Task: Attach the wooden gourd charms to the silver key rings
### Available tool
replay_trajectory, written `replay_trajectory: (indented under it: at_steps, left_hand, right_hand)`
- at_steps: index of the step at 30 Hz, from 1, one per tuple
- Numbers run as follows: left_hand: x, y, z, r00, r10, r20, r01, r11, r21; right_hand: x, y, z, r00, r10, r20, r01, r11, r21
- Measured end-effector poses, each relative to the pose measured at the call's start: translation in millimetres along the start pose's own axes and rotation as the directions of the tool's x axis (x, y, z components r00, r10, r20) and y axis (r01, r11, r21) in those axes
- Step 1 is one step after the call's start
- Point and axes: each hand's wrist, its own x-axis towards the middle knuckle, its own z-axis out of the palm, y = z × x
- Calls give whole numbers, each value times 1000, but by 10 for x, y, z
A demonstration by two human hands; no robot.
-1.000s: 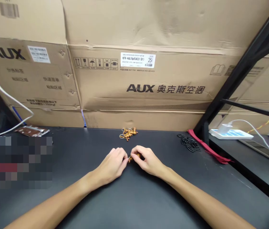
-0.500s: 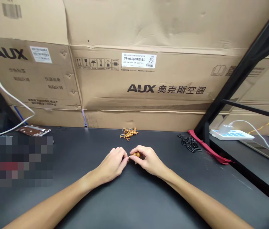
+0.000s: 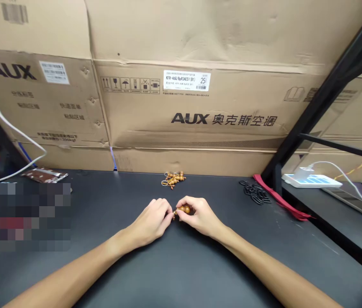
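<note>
Both hands meet at the middle of the black table. My right hand pinches a small brown wooden gourd charm between thumb and fingers. My left hand is closed too, its fingertips pinched against the charm's left end, where a small ring seems to sit; that part is too small to make out. Beyond the hands, near the cardboard, lies a small pile of similar brown charms with rings.
Large AUX cardboard boxes wall off the back of the table. Several black rings and a red strip lie at the right by a black frame post. A white power strip is farther right. A brown packet lies at left.
Almost nothing has moved. The charm has turned slightly in my right fingers and shows a little more; both hands stay pinched together in the same spot.
</note>
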Motion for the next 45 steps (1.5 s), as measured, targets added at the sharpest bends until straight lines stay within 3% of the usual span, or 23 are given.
replay_trajectory:
  at_steps: [11, 23, 31, 37, 45]
  left_hand:
    - [-14, -36, 16, 1000, 0, 5, 1, 995, -100]
    - [24, -50, 0, 999, -29, -27, 23, 976, -216]
    - [18, -54, -16, 998, 45, 40, -45, 999, -6]
    - [22, -35, -51, 993, 75, 96, -87, 988, 127]
    - [10, -30, -41, 999, 42, 18, -44, 990, 134]
  right_hand:
    - [-1, 15, -9, 997, 54, 51, -58, 994, 92]
    - [16, 47, -36, 999, -9, 38, 10, 1000, -29]
    - [9, 141, -45, 987, -128, 94, 145, 971, -191]
    - [-7, 147, -6, 983, -139, 124, 171, 938, -301]
    - [-24, 121, 45, 978, -177, 112, 207, 894, -398]
